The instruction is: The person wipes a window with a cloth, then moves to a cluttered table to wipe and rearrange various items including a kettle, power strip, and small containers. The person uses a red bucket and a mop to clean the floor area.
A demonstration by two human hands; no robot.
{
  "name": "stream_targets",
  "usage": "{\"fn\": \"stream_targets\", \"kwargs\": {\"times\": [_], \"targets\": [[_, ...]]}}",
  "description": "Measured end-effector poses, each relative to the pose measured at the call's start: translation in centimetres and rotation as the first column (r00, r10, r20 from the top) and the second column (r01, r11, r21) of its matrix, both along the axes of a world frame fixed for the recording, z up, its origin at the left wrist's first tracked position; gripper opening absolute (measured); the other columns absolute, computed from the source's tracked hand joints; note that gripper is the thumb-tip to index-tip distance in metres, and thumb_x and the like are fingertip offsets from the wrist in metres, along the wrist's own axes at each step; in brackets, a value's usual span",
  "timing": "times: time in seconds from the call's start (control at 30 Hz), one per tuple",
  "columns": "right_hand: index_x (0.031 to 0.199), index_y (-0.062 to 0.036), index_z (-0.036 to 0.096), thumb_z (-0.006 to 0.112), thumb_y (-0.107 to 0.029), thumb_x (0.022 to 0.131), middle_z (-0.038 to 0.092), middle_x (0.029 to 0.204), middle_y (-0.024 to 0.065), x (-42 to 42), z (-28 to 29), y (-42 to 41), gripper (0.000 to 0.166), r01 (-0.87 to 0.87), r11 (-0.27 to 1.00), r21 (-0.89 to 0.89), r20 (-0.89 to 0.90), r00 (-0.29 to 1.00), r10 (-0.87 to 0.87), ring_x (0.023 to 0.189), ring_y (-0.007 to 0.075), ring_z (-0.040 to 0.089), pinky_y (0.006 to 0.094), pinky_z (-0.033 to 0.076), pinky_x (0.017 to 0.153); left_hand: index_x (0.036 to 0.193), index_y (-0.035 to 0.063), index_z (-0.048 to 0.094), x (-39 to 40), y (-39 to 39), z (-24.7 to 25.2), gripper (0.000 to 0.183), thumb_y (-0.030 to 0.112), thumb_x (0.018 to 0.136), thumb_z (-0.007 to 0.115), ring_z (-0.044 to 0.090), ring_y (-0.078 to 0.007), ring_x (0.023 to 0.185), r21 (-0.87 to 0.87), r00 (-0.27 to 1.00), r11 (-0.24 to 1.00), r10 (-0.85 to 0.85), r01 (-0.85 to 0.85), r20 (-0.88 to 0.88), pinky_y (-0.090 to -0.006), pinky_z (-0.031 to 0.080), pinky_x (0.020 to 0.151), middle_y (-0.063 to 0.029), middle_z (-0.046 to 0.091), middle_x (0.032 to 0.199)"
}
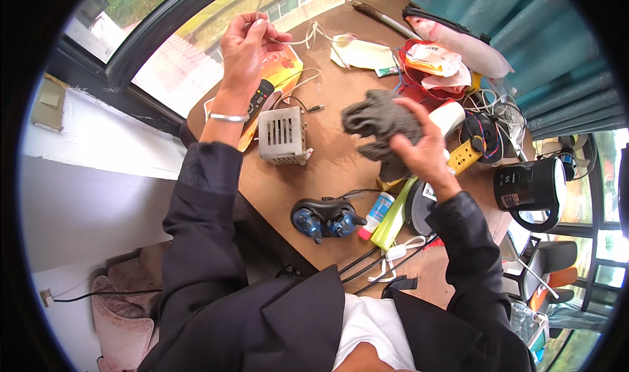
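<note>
My left hand [248,50], raised near the window, pinches a thin white cable [311,34] that loops away over the wooden table [327,101]. In my right hand [425,148] is a crumpled dark grey cloth [383,123], held above the table. Between and below the hands stands a small off-white slotted box [281,135], with a short dark lead and plug [316,108] beside it. A black remote control [259,99] lies just left of that box, partly behind my left forearm. Under the left hand is a yellow-orange printed packet [282,67].
Toward the near edge sit a black dock with blue devices [327,219], a small bottle [377,213] and a yellow-green object [393,214]. To the right are a yellow power strip [466,156], tangled cables [501,109] and a black electric kettle [528,187]. A red bag [432,92] stands farther back.
</note>
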State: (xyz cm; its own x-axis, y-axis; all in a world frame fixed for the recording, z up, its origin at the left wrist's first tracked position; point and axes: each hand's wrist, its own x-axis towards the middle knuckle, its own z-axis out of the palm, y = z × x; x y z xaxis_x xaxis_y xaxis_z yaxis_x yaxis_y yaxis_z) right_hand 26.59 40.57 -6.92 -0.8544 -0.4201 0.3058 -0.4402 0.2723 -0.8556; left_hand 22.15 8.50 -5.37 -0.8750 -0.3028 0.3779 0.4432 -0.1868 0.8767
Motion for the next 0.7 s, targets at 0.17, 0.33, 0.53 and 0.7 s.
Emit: {"fn": "stream_targets", "kwargs": {"times": [0.17, 0.33, 0.53, 0.7], "targets": [[0.120, -0.0146, 0.050, 0.072, -0.014, 0.064, 0.049, 0.110, 0.0186, -0.9, -7.7, -5.0, 0.060, -0.073, 0.741, 0.667, -0.226, 0.929, 0.295, 0.098, 0.0370, 0.052, 0.0417, 0.046, 0.081, 0.101, 0.0017, 0.050, 3.3, -0.4, -1.8, 0.010, 0.008, 0.095, 0.045, 0.065, -0.0211, 0.076, 0.096, 0.995, 0.994, 0.052, -0.043, -0.090, -0.0288, 0.054, 0.066, -0.0068, 0.057, 0.079], [0.123, -0.0118, 0.046, 0.067, -0.006, 0.066, 0.050, 0.103, 0.0201, -7.0, -10.6, -7.2, 0.061, 0.070, 0.763, 0.643, -0.443, 0.846, 0.296, 0.089, 0.0379, 0.052, 0.0453, 0.046, 0.074, 0.101, 0.0017, 0.049, 5.9, 0.3, -4.6, 0.010, 0.007, 0.095, 0.044, 0.065, -0.0210, 0.076, 0.194, 0.987, 0.978, 0.107, -0.082, -0.120, -0.0300, 0.053, 0.068, -0.0064, 0.058, 0.080], [0.121, -0.0089, 0.047, 0.067, -0.017, 0.072, 0.055, 0.097, 0.0235, -11.8, -9.6, -7.6, 0.054, 0.229, 0.551, 0.803, -0.348, 0.929, 0.122, 0.082, 0.0406, 0.059, 0.0452, 0.049, 0.072, 0.103, 0.0023, 0.047, 7.3, 1.3, -6.9, 0.010, 0.009, 0.096, 0.044, 0.064, -0.0206, 0.076, 0.264, 0.989, 0.960, 0.118, -0.092, -0.085, -0.0313, 0.054, 0.068, -0.0069, 0.057, 0.080], [0.118, -0.0103, 0.048, 0.068, -0.015, 0.072, 0.056, 0.095, 0.0194, -9.2, -8.5, -7.8, 0.051, 0.054, 0.588, 0.807, -0.285, 0.907, 0.308, 0.089, 0.0384, 0.056, 0.0434, 0.047, 0.076, 0.104, 0.0025, 0.047, 8.6, 1.4, -7.8, 0.011, 0.008, 0.095, 0.045, 0.063, -0.0203, 0.076, 0.297, 0.981, 0.945, 0.171, -0.137, -0.090, -0.0310, 0.054, 0.069, -0.0080, 0.058, 0.080]]}}
